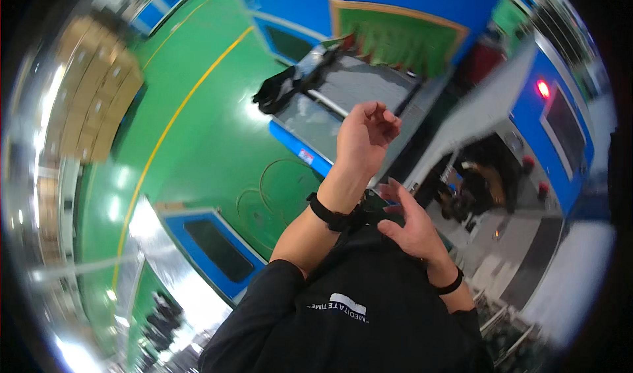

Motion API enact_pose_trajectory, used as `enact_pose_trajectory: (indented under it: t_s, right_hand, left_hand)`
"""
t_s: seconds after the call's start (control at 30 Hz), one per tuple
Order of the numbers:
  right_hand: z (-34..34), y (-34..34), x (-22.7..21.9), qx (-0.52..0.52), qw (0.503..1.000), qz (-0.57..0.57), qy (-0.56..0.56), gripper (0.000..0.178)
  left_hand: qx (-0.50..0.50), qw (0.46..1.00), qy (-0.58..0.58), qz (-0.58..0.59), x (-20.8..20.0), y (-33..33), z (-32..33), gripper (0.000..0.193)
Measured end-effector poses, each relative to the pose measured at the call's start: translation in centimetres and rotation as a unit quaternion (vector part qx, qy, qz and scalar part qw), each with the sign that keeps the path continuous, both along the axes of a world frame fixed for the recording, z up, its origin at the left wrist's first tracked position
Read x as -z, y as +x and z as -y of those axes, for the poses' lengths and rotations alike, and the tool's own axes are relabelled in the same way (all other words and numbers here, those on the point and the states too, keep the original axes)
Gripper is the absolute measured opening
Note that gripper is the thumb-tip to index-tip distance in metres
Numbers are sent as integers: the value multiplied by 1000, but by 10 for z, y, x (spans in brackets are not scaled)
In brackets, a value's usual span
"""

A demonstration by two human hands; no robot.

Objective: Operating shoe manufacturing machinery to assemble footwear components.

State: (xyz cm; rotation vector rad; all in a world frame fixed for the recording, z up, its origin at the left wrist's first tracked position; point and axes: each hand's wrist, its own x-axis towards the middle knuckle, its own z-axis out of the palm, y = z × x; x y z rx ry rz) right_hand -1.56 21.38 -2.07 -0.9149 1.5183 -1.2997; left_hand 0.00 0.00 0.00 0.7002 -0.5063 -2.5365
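Observation:
My left hand (366,135) is raised in front of me with its fingers curled loosely inward and nothing in it. A black strap (330,211) circles its wrist. My right hand (409,224) is just below and to the right of that wrist. Its thumb and forefinger pinch the dark loose end of the strap (370,205). A thin black band (452,284) sits on my right wrist. Both forearms come out of black sleeves (343,320) at the bottom of the view.
Below lies a green floor (198,135) with a yellow line. A blue-framed conveyor with a grey belt (343,89) carries black cloth (277,89) at its end. Cardboard boxes (99,89) are stacked at left. A blue machine with a red light (542,88) stands at right.

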Motion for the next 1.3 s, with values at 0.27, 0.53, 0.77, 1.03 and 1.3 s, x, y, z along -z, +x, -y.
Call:
enact_pose_trajectory:
  t_s: [0.27, 0.53, 0.77, 1.03, 1.3]
  right_hand:
    - [-57, -18, -19, 161, 984, 71, -12, 55]
    - [-77, -12, -11, 241, 970, 19, 14, 43]
    - [-84, -21, -3, 256, 967, 20, 7, 42]
    - [-76, -29, -5, 246, 963, 106, 34, 43]
    - [-69, -32, -2, 247, 955, 140, 85, 43]
  left_hand:
    - [172, 979, 75, -74, -1, -104, -99, 12]
    - [214, 977, 11, 21, 11, -130, -140, 13]
    - [207, 928, -292, 106, 39, -138, -140, 19]
    - [158, 652, -723, 167, 48, -137, -144, 23]
    - [156, 484, -839, 195, 72, -139, -133, 17]
